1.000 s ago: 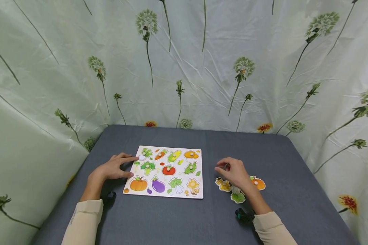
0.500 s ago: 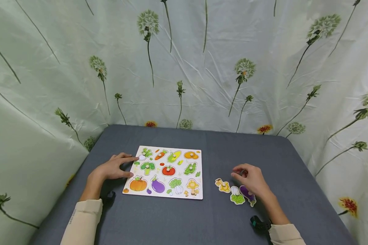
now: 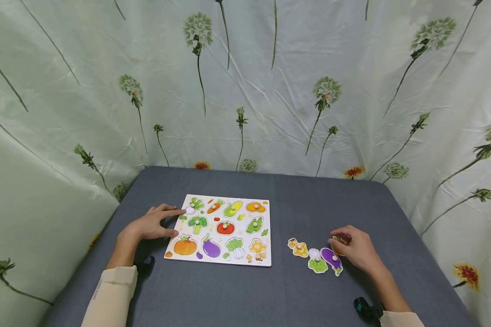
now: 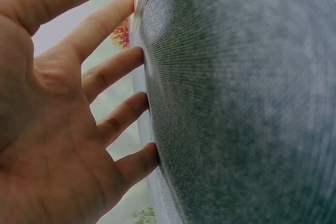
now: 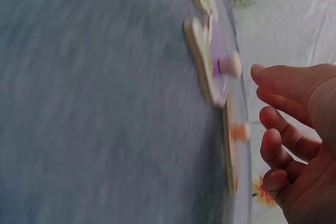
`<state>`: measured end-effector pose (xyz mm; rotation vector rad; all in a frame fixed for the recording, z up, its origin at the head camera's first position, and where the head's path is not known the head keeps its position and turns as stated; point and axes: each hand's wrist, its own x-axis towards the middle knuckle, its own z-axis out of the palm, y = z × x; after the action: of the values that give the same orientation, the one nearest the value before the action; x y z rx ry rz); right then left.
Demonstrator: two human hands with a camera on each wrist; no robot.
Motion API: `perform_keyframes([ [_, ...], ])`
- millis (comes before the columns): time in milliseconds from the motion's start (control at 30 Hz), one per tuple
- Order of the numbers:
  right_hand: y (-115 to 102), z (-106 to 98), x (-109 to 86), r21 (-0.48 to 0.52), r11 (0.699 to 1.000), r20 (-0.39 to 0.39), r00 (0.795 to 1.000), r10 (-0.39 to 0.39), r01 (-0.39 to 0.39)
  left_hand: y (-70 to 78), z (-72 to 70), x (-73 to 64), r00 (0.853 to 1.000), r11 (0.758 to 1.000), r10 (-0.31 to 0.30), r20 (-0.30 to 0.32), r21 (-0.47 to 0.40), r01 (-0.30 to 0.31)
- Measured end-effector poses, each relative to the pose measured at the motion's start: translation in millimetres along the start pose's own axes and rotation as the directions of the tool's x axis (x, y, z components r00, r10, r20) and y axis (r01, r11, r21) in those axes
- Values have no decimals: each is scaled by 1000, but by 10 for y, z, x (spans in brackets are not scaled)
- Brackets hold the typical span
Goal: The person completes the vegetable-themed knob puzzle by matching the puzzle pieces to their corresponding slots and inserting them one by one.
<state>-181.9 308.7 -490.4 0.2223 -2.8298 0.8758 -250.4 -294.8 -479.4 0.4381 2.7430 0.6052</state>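
Note:
My left hand (image 3: pixel 150 223) lies at the left edge of a white vegetable puzzle board (image 3: pixel 267 240), index finger and thumb touching it. In the left wrist view its fingers (image 4: pixel 113 72) are spread, with tips on the cloth. My right hand (image 3: pixel 358 249) hovers over an orange pumpkin piece (image 5: pixel 231 150), which it mostly hides in the head view. In the right wrist view its loosely bent fingers (image 5: pixel 283 80) hold nothing and stand apart from the wooden knobs. A purple eggplant piece (image 3: pixel 330 259) lies beside the pumpkin piece.
A leafy cabbage piece (image 3: pixel 317 262) and a yellow mushroom piece (image 3: pixel 298 248) lie between the eggplant piece and the board. Knobbed pieces fill the board's upper rows; its bottom row shows printed pictures. A grey cloth covers the table (image 3: pixel 229 295), with a flowered curtain (image 3: pixel 270 113) behind.
My right hand has moved right and toward the table's front, uncovering the eggplant piece and coming over the pumpkin piece. My left hand has stayed at the board.

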Motion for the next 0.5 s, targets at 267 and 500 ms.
perform_keyframes([
  [267,170,-74,-83,-2,1000,6,1000,27,-27,5,1,6,1000,1000,1,-4,-2,-1],
  [500,236,-86,-134,-12,998,60,997,54,-54,4,-10,-4,1000,1000,14,-7,5,-14],
])
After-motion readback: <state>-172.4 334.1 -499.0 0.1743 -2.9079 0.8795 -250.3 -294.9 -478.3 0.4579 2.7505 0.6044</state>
